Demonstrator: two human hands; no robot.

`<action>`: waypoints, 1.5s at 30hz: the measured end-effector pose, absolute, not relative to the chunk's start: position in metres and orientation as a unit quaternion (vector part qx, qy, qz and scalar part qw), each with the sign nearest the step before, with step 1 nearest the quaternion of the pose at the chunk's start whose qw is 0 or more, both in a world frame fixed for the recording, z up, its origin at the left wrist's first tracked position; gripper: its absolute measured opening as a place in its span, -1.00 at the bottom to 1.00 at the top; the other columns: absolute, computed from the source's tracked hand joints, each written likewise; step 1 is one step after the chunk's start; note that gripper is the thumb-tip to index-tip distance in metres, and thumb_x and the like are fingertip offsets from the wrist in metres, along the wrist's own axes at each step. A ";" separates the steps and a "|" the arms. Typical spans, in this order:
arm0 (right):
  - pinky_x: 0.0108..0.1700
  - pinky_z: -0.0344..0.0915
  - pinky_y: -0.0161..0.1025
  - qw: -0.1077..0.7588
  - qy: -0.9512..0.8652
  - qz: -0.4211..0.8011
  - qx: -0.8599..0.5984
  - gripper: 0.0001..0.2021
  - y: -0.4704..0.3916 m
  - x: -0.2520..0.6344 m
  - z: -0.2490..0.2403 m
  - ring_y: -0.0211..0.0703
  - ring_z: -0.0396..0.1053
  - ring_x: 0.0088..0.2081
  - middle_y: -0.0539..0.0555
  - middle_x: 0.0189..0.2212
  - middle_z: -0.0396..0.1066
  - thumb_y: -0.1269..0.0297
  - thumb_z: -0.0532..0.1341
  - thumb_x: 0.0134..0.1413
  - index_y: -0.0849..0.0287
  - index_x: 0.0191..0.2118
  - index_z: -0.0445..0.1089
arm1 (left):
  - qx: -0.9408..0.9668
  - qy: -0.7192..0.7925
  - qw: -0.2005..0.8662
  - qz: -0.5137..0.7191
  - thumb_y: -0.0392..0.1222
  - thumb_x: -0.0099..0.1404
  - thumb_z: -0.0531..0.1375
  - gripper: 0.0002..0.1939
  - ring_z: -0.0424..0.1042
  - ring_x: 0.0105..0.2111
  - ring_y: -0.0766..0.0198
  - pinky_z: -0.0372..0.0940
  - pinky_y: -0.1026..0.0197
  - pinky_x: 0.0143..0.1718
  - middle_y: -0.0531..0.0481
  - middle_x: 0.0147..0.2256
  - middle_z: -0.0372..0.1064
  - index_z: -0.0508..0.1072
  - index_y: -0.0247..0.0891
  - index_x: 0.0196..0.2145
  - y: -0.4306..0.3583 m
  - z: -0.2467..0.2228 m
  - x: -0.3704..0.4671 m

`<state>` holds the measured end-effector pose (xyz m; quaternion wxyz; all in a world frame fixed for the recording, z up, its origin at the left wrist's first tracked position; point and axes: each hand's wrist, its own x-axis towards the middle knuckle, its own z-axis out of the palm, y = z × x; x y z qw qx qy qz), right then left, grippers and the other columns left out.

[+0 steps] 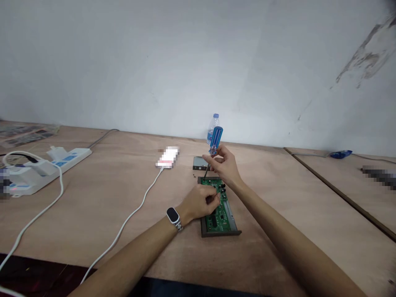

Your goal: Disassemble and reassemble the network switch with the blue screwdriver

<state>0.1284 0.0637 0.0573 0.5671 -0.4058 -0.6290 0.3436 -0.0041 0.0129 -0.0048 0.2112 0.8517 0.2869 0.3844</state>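
My right hand (225, 165) is closed round a screwdriver (216, 138) with a blue handle. Its dark shaft slants down to the far left corner of a green circuit board (222, 222), which sits in a dark open tray-like casing (216, 235). Over the middle of the board lies my left hand (202, 201), its fingers curled and thumb near the index finger. Whatever may be between those fingers is hidden. Just beyond the board is a flat grey box (199, 162), partly covered by my right hand. A few tiny dark screws (194, 175) lie beside the casing's far left corner.
A plastic bottle (213, 125) stands near the wall, behind the screwdriver. At left are a white power strip (71, 159) and a white cable (144, 201) leading to a blurred phone (168, 157). A blue object (341, 154) lies far right, past a dark seam in the table (266, 231).
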 end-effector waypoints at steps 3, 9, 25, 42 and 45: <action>-0.56 0.33 -0.28 0.508 -0.657 0.377 -0.410 -0.63 0.064 0.139 0.050 -0.20 0.40 -0.52 0.02 -0.46 0.44 -0.07 0.39 0.00 0.16 -0.31 0.42 | 0.856 0.263 0.245 0.372 -0.23 0.35 0.08 -0.58 0.00 -0.61 0.39 -0.06 0.21 -0.50 0.14 -0.66 -0.02 0.03 -0.22 -0.63 0.012 -0.005 -0.004; -0.39 0.50 -0.16 0.522 -0.682 0.337 -0.386 -0.61 0.061 0.142 0.049 -0.12 0.48 -0.46 0.09 -0.46 0.50 -0.11 0.32 0.11 0.18 -0.32 0.49 | 0.853 0.296 0.266 0.337 -0.20 0.34 0.10 -0.56 -0.01 -0.64 0.41 -0.05 0.22 -0.51 0.15 -0.68 -0.03 0.04 -0.23 -0.66 0.010 -0.005 -0.001; -0.27 0.55 -0.15 0.542 -0.638 0.388 -0.387 -0.49 0.072 0.142 0.013 -0.10 0.56 -0.38 0.15 -0.31 0.55 -0.29 0.07 0.24 0.13 -0.26 0.35 | 0.871 0.292 0.258 0.298 -0.26 0.24 0.15 -0.61 0.02 -0.66 0.42 0.00 0.26 -0.54 0.16 -0.70 0.04 0.12 -0.24 -0.68 0.008 0.000 -0.009; -0.36 0.52 -0.14 0.632 -0.524 0.419 -0.388 -0.50 0.052 0.167 0.018 -0.08 0.55 -0.43 0.13 -0.33 0.57 -0.30 0.19 0.13 0.11 -0.29 0.28 | 0.809 0.350 0.225 0.415 -0.08 0.36 0.20 -0.78 0.32 -0.51 0.33 0.19 0.28 -0.45 0.04 -0.49 0.40 0.50 -0.25 -0.39 0.033 0.007 -0.032; -0.38 0.51 -0.13 0.649 -0.502 0.415 -0.392 -0.53 0.042 0.177 0.012 -0.06 0.56 -0.43 0.14 -0.35 0.57 -0.27 0.21 0.14 0.11 -0.29 0.27 | 0.806 0.350 0.199 0.434 -0.10 0.31 0.28 -0.82 0.44 -0.21 0.18 0.33 0.18 -0.20 -0.08 -0.22 0.47 0.53 -0.22 -0.19 0.047 0.010 -0.045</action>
